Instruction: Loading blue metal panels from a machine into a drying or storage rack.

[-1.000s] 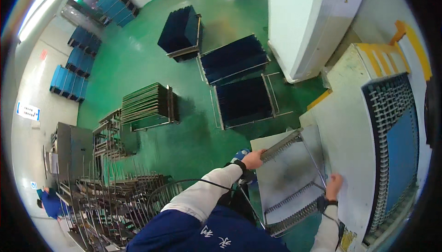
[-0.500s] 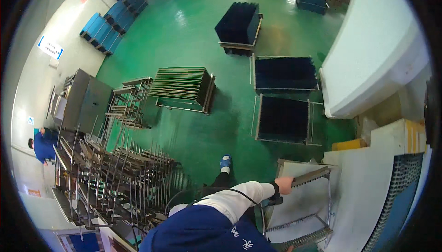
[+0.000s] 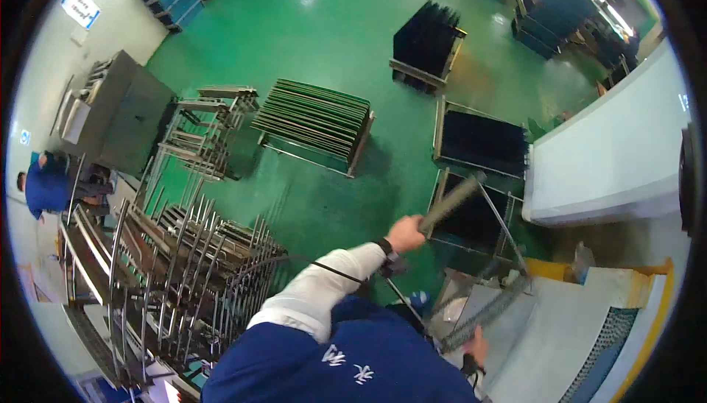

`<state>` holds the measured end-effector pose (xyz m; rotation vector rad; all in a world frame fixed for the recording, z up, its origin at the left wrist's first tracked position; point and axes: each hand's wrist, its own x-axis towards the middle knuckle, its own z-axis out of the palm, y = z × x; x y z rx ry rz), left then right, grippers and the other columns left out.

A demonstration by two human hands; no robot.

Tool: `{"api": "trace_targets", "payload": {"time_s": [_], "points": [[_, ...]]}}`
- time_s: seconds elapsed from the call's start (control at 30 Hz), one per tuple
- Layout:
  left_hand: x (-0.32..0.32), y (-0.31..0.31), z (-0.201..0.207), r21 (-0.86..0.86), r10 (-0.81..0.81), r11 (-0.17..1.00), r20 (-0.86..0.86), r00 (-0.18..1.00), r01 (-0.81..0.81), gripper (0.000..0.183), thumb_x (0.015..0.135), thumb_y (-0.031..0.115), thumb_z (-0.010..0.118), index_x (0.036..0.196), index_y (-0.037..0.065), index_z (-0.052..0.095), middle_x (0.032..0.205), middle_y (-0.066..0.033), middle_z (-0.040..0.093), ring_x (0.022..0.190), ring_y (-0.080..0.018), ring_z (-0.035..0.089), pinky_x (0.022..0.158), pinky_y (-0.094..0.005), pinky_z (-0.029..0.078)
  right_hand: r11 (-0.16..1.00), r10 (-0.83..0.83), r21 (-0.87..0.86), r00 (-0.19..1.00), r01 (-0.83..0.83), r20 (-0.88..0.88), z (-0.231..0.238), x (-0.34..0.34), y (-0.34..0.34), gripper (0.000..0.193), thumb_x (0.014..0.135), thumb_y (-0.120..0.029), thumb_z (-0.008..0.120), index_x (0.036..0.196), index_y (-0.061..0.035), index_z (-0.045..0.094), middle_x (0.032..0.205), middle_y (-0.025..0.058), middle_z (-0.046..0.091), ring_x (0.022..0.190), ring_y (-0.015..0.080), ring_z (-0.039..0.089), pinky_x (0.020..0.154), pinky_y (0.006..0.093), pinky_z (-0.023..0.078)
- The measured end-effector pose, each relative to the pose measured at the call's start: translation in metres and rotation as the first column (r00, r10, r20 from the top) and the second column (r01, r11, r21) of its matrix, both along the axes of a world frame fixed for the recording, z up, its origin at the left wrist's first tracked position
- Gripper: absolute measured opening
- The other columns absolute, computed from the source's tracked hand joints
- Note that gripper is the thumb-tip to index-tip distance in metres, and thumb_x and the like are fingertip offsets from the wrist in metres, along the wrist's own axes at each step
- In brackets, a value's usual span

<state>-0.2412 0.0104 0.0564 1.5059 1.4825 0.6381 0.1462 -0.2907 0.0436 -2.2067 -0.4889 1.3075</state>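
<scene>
A metal rack frame [image 3: 452,202], with toothed slotted bars joined by thin rods, is held tilted in front of me. My left hand [image 3: 407,234] is closed round the near end of its upper slotted bar. Lower down, my right hand [image 3: 477,346] grips beside the other toothed bar [image 3: 495,309]; its fingers are partly hidden. The upper bar is smeared by motion. Through the open frame I see a dark-filled rack [image 3: 464,219] on the floor behind it.
Many bare metal racks [image 3: 184,256] are piled at left, near a seated person in blue [image 3: 46,186]. A rack of green panels [image 3: 313,119] and dark-filled racks [image 3: 480,138] stand on the green floor [image 3: 324,42]. A white machine [image 3: 604,145] and a pale work surface [image 3: 567,315] lie right.
The rack frame has come up and away from the pale surface at right, tilting as it moves. My right hand now shows more fully. My view has turned, shifting the surroundings.
</scene>
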Motion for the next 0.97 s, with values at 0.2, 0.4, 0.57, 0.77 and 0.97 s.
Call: {"api": "trace_targets", "payload": {"time_s": [0.2, 0.4, 0.57, 0.77, 0.97], "points": [[-0.128, 0.066, 0.014, -0.140, 0.249, 0.964, 0.170, 0.954, -0.226, 0.055, 0.063, 0.013, 0.056, 0.116, 0.000, 0.055, 0.094, -0.0215, 0.064, 0.089, -0.0344, 0.062, 0.078, -0.0387, 0.048, 0.996, -0.036, 0.080, 0.999, 0.034, 0.023, 0.050, -0.062, 0.181, 0.040, 0.077, -0.043, 0.068, 0.076, -0.0076, 0.051, 0.056, 0.0004, 0.044, 0.042, 0.0124, 0.043, 0.038, 0.0284, 0.034], [-0.220, 0.138, 0.007, -0.087, 0.362, 0.932, 0.157, 0.919, -0.352, 0.057, 0.063, 0.014, 0.054, 0.118, -0.003, 0.054, 0.093, -0.0222, 0.064, 0.084, -0.0316, 0.063, 0.076, -0.0358, 0.049, 0.990, 0.084, 0.117, 0.996, -0.084, -0.002, 0.064, -0.107, 0.325, 0.038, 0.076, -0.041, 0.070, 0.071, -0.0094, 0.050, 0.053, -0.0029, 0.039, 0.041, 0.0096, 0.039, 0.037, 0.0263, 0.031], [-0.309, 0.208, 0.019, -0.133, 0.528, 0.849, 0.231, 0.817, -0.511, 0.056, 0.063, 0.011, 0.054, 0.117, -0.005, 0.054, 0.086, -0.0177, 0.064, 0.079, -0.0250, 0.062, 0.070, -0.0331, 0.048, 0.887, 0.397, 0.187, 0.904, -0.423, 0.161, 0.059, -0.164, 0.489, 0.047, 0.080, -0.049, 0.062, 0.064, -0.0081, 0.046, 0.050, 0.0009, 0.043, 0.037, 0.0119, 0.042, 0.035, 0.0271, 0.033], [-0.447, 0.261, 0.062, -0.074, 0.710, 0.683, 0.300, 0.637, -0.727, 0.045, 0.063, 0.007, 0.059, 0.106, -0.004, 0.058, 0.075, -0.0070, 0.059, 0.068, -0.0152, 0.054, 0.060, -0.0304, 0.044, 0.723, 0.580, 0.385, 0.807, -0.573, 0.112, 0.078, -0.302, 0.683, 0.032, 0.085, -0.034, 0.063, 0.073, -0.0068, 0.051, 0.052, -0.0014, 0.044, 0.040, 0.0091, 0.041, 0.036, 0.0246, 0.032], [-0.600, 0.247, 0.074, -0.075, 0.908, 0.410, 0.130, 0.399, -0.909, 0.042, 0.061, 0.009, 0.064, 0.102, 0.005, 0.061, 0.078, -0.0072, 0.062, 0.069, -0.0181, 0.056, 0.064, -0.0319, 0.046, 0.645, 0.741, 0.452, 0.648, -0.616, -0.173, 0.086, -0.500, 0.809, 0.033, 0.085, -0.029, 0.063, 0.112, -0.0113, 0.053, 0.064, -0.0038, 0.050, 0.049, 0.0079, 0.046, 0.040, 0.0249, 0.035]]}}
